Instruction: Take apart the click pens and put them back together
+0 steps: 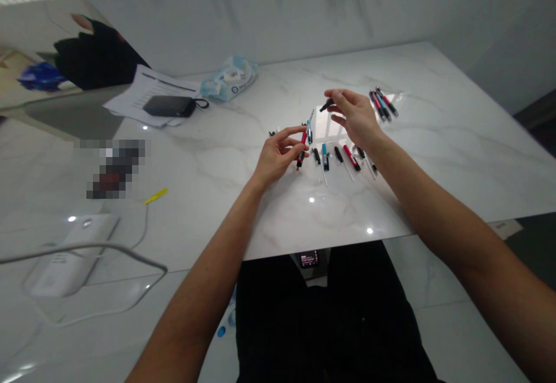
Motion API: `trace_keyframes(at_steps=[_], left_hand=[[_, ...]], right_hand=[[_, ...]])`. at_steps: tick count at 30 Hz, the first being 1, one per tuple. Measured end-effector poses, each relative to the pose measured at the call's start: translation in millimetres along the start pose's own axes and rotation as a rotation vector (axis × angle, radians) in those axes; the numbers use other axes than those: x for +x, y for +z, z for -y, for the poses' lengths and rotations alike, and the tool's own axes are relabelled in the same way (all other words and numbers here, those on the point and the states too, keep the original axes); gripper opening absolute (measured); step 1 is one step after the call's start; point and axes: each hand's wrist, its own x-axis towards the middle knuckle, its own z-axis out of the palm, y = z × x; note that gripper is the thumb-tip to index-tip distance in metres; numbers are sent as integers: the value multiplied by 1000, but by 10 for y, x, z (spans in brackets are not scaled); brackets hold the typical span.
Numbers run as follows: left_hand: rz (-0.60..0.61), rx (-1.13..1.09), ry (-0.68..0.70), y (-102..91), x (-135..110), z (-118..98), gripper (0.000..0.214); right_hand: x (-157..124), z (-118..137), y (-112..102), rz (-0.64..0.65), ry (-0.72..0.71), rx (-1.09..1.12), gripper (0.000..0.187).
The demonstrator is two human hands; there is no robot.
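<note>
My left hand (278, 154) is closed round a red pen barrel (302, 146) with a black tip, held above the white marble table (434, 134). My right hand (354, 113) hovers further back and pinches a small black pen cap (325, 105) between thumb and fingers. Between and below the hands lie several loose pen parts (343, 157): a blue barrel, a red barrel, black caps and thin refills. A blue pen (309, 129) lies just behind my left fingers. Three assembled pens (382, 104), red, blue and black, lie together to the right of my right hand.
At the back left sit a black pouch (170, 106) on papers (147, 90), and a pack of wipes (230, 77). A yellow strip (156, 196) lies left of centre. A white device (65, 258) with a cable lies at the near left. The table's front edge runs below my forearms.
</note>
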Motion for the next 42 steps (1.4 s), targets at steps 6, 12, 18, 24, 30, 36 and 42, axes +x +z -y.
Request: trace_keyframes(at_steps=[6,12,18,24,30,36,42], left_hand=[[-5,-27,-10,-4,3,-1,49],[-14,-33,-34,3,-3,-20,50],[-2,-48,-68,-10,-7,-31,52],[-2,-42,-81,-24,-32,-51,50],[5,-23,-86,-42,-34,-47,52],[7,-31,-100,-50,-26,-33,53],[18,-18,-98,-44,-35,-32,50]], right_hand=[[-20,27,49,-9,39,21,64],[-31,9,80,-33,32,54,61],[-43,93,111,-83,-1,77,59],[-73,156,149,-57,-54,132,56],[-93,177,165,-104,-84,113,51],[-74,179,165,-122,-61,173,49],[-71,159,158,-102,-72,129,51]])
